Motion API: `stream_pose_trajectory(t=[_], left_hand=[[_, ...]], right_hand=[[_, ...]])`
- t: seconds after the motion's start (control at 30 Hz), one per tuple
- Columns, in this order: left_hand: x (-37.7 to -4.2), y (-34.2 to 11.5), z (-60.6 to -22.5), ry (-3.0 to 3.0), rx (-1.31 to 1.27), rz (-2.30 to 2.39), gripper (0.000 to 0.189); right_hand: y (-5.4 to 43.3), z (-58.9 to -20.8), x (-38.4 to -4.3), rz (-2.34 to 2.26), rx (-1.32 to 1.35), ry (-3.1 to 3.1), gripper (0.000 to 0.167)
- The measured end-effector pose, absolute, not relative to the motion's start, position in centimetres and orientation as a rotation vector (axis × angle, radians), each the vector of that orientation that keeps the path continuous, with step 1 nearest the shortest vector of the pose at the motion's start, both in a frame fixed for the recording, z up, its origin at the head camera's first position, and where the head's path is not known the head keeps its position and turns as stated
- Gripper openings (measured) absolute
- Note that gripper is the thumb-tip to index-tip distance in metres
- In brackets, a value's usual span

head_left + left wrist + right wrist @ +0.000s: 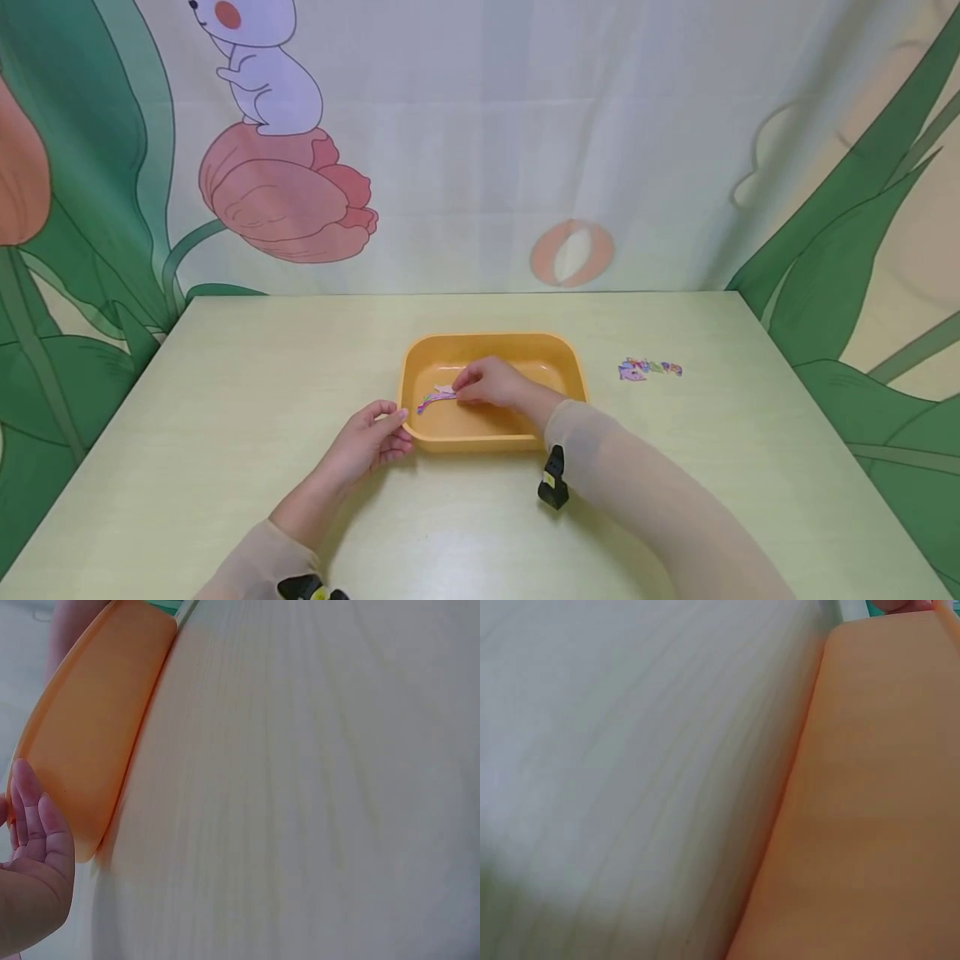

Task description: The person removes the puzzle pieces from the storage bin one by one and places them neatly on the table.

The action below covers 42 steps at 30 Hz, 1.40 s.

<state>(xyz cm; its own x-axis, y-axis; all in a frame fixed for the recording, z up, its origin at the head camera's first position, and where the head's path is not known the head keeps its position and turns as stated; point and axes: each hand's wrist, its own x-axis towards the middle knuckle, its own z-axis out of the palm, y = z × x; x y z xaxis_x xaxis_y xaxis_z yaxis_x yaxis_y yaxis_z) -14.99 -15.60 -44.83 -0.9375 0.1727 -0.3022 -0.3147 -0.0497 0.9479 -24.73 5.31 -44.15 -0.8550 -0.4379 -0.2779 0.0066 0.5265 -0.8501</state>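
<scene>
A yellow-orange plastic tray [480, 444] stands on the table. My left hand [371, 442] grips its near left corner, thumb at the rim and fingers against the outer wall; the left wrist view shows these fingers on the tray's side [97, 712]. Over the tray's inside, my right hand [491, 383] pinches a small flat pink-and-purple piece [437, 397] that looks like a sticker. Part of that piece is hidden by the fingertips, and whether there is more than one cannot be told. The right wrist view shows mainly the tray's outer wall [877, 787], not the right fingers.
To the right of the tray, a row of small colourful flat cut-outs [649, 369] lies on the pale wooden table [262, 375]. A printed curtain [465, 150] hangs behind the table's far edge. Each wrist wears a black camera [553, 479].
</scene>
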Motion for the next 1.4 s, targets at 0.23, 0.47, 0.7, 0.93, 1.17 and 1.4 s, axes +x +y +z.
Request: stream_pose_trajectory(t=[0.23,0.47,0.7,0.93,1.17,1.4], left_hand=[[-15.0,-15.6,-44.9,1.884,-0.159,2.059,0.02],[-15.0,-15.6,-44.8,1.877,-0.161,2.068,0.017],[-15.1,-15.5,-44.9,1.874,-0.159,2.068,0.015],[-15.0,-15.5,-44.9,1.875,-0.144,2.072,0.016],[-15.0,-15.6,-44.9,1.878,-0.153,2.063,0.014],[-15.0,-15.7,-44.8,1.889,-0.151,2.057,0.015]], right_hand=[[5.1,-44.2,-24.5,-0.949,-0.723,2.564,0.011],[4.6,-44.2,-24.3,-0.787,-0.846,2.658,0.004],[4.6,-44.5,-24.5,-0.827,-0.829,2.635,0.005],[5.0,-44.7,-24.7,-1.131,-0.633,2.431,0.009],[5.3,-44.1,-24.7,-1.355,-0.419,2.215,0.014],[6.3,-43.3,-24.8,-1.448,-0.353,2.163,0.016]])
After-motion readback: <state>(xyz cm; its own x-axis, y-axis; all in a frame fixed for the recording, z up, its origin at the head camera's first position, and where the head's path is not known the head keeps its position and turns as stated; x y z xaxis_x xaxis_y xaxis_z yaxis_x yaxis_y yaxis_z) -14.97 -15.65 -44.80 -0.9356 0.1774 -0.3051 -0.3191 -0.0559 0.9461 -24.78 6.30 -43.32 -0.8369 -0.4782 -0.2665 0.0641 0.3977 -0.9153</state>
